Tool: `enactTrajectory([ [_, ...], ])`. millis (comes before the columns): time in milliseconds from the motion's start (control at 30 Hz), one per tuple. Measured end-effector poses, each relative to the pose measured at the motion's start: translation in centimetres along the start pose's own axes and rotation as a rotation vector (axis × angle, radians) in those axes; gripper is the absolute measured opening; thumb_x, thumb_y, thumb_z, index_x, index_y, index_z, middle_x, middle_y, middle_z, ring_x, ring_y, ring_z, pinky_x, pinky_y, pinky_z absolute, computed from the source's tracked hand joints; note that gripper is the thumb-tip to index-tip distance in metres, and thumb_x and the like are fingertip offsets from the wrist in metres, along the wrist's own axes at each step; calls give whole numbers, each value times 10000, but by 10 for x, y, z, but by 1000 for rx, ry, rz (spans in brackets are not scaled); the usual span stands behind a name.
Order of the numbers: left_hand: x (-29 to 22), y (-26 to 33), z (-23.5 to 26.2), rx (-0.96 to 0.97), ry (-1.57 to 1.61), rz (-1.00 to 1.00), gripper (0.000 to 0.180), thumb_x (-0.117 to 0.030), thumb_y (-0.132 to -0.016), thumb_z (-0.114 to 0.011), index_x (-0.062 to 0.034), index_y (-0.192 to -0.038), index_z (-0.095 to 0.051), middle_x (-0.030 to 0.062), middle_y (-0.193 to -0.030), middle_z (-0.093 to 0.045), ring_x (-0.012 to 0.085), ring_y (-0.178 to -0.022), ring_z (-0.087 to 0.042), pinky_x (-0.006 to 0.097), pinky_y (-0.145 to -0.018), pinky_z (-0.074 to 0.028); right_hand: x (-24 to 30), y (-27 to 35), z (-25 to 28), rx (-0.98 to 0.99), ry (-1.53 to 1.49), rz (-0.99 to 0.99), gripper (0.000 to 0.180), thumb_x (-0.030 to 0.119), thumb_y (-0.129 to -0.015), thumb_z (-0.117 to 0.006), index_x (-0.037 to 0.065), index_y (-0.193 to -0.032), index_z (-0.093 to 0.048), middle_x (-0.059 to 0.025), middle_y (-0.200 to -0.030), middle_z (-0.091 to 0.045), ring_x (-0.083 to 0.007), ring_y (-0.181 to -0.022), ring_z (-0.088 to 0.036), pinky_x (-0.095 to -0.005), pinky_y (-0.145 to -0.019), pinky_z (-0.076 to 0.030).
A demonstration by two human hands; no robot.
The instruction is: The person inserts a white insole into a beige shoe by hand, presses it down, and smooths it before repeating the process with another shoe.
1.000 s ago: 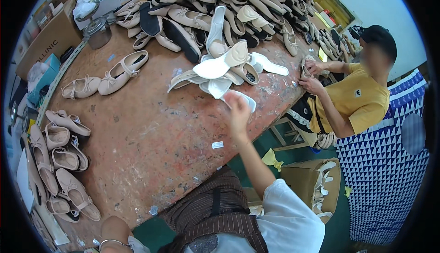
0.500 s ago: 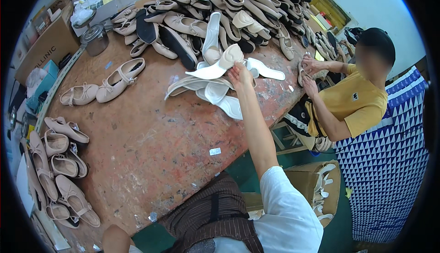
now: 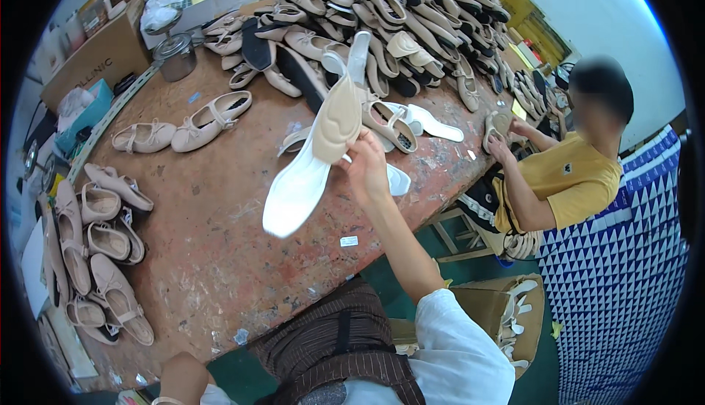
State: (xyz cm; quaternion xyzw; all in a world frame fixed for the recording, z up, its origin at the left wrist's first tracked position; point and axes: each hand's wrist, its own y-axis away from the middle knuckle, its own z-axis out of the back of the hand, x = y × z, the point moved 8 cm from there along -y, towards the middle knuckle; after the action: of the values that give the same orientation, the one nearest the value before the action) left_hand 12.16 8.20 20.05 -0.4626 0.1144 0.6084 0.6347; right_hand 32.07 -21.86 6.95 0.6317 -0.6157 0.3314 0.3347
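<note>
My right hand (image 3: 367, 168) is closed on an insole, pinching its edge at the beige cushioned part. This insole (image 3: 294, 193) is raised above the table, its long white end pointing down toward the near left. Just beyond the hand, a beige strapped shoe (image 3: 395, 127) lies on the table. More white insoles (image 3: 439, 124) are spread beside that shoe, and another insole (image 3: 399, 180) shows partly behind my wrist. Of my left arm only a bent part appears at the lower edge; the left hand is out of the picture.
A big heap of beige shoes (image 3: 411, 19) covers the table's far side. A pair of shoes (image 3: 213, 120) lies left of centre, with several more (image 3: 121, 298) along the left edge. At right, a person in a yellow shirt (image 3: 580, 177) handles a shoe. A carton of insoles (image 3: 532, 324) stands below.
My right hand has lifted the insole off the pile and brought it nearer, turning its white end downward. The beige shoe beyond the hand now shows. The view has shifted slightly.
</note>
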Motion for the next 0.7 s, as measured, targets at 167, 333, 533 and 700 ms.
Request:
enactTrajectory([
  [167,-12,16,-8,43,44,76,413,-178,-993,-529,34,-1347,-506,161,-1351,-560,270,-1257,-529,332,-1062,-394,-26,68,-50,227,-99,-180,258,60,-855,-549,54,-1113,-554,-37,-1093,-636,-130,-949,-622,-310,-821,-509],
  [333,59,83,-177,834,1289,921,618,-527,-1035,-343,-17,-1361,-467,167,-1139,-652,202,-933,-680,312,-811,-569,-107,108,-45,442,-59,-483,361,4,-794,-526,10,-1145,-610,-49,-1036,-661,-142,-927,-618,-297,-848,-491],
  [533,81,94,-192,599,863,884,351,-315,-1017,-558,9,-1094,-667,-6,-883,-652,47,-787,-574,193,-682,-456,-105,101,-36,477,-331,-525,351,207,-892,-576,28,-1192,-539,-123,-1031,-637,-230,-952,-649,-392,-841,-547],
  [700,103,77,-191,348,906,914,252,-247,-997,-602,-17,-926,-676,-21,-810,-639,18,-714,-537,197,-626,-435,-76,88,-46,615,-461,-521,555,426,-948,-585,-32,-1260,-560,-106,-949,-565,-225,-966,-567,-401,-979,-472],
])
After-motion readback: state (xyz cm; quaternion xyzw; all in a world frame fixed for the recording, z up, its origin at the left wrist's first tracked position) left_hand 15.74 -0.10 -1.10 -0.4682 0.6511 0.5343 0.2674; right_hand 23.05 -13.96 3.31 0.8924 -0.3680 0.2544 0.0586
